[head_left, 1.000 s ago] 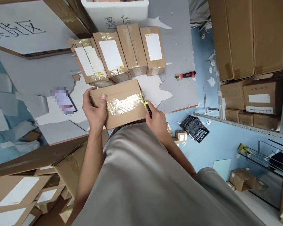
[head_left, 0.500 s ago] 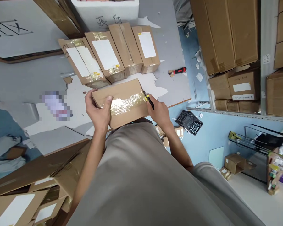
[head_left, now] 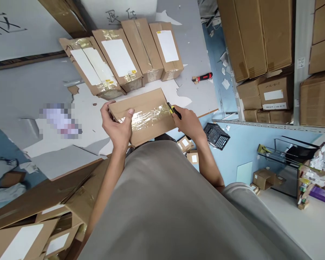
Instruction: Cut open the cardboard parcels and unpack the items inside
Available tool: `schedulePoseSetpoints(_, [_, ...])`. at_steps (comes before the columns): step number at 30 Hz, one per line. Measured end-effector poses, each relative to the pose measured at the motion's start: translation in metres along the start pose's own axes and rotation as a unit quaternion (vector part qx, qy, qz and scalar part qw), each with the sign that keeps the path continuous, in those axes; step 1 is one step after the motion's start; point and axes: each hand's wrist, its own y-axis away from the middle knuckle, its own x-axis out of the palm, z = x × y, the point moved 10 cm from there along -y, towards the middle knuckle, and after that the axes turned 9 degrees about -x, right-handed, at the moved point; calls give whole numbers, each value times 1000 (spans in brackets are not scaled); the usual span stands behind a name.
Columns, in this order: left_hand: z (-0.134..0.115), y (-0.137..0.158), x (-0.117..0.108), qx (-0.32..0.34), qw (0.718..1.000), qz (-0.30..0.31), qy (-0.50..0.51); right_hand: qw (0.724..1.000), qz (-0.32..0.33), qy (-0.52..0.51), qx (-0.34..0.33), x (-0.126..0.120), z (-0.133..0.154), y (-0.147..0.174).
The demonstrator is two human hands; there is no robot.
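Note:
A cardboard box (head_left: 148, 131) with shiny clear tape across its top is held in front of my waist, over the near edge of the table. My left hand (head_left: 117, 126) grips its left end, the thumb on top and the fingers around the side. In my right hand (head_left: 189, 123) is a yellow and black utility knife (head_left: 175, 111), its tip at the box's right edge where the tape ends. How far the blade goes in cannot be made out. Beyond the box stand several taped cartons (head_left: 119, 61), most with white labels.
A red and black cutter (head_left: 204, 77) lies near the table's right side. On the floor are a black plastic crate (head_left: 217, 135) and small boxes (head_left: 185, 143). Shelves with large cartons (head_left: 256, 36) rise at right. An open carton (head_left: 78, 191) of labelled boxes stands at lower left.
My right hand and the knife have shifted slightly right along with the box. My left hand keeps its grip. The whole view has moved a little.

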Motion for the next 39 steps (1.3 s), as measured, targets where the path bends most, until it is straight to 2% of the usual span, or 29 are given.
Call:
schedulePoseSetpoints(5, [-7, 2, -4, 22, 998, -39, -42, 998, 21, 41, 35, 3, 11, -10])
schedulePoseSetpoints(9, [-13, 5, 2, 26, 996, -29, -75, 996, 54, 41, 58, 17, 6, 10])
schedulePoseSetpoints(13, [-13, 4, 6, 37, 996, -16, -74, 997, 57, -9, 50, 30, -11, 25])
schedulePoseSetpoints(17, [-16, 5, -3, 74, 993, -22, -86, 996, 46, -76, 30, 40, -22, 28])
schedulePoseSetpoints(20, [-40, 17, -3, 148, 976, -33, -153, 993, 36, -111, 27, 48, -31, 31])
schedulePoseSetpoints(22, [-63, 32, 16, 219, 955, 3, -199, 991, 21, -133, 26, 52, -38, 34])
schedulePoseSetpoints(24, [-79, 45, 50, 260, 936, 88, -222, 988, -1, -154, 24, 54, -46, 36])
schedulePoseSetpoints(27, [-82, 55, 103, 251, 909, 212, -256, 983, -31, -182, 17, 56, -56, 36])
schedulePoseSetpoints(29, [-76, 52, 122, 214, 908, 239, -268, 980, -39, -196, 9, 56, -59, 35])
schedulePoseSetpoints(33, [-64, 44, 128, 162, 920, 227, -273, 981, -25, -191, -11, 61, -55, 29])
schedulePoseSetpoints(39, [-56, 49, 129, 176, 896, 234, -333, 985, -41, -158, -49, 59, -34, 15])
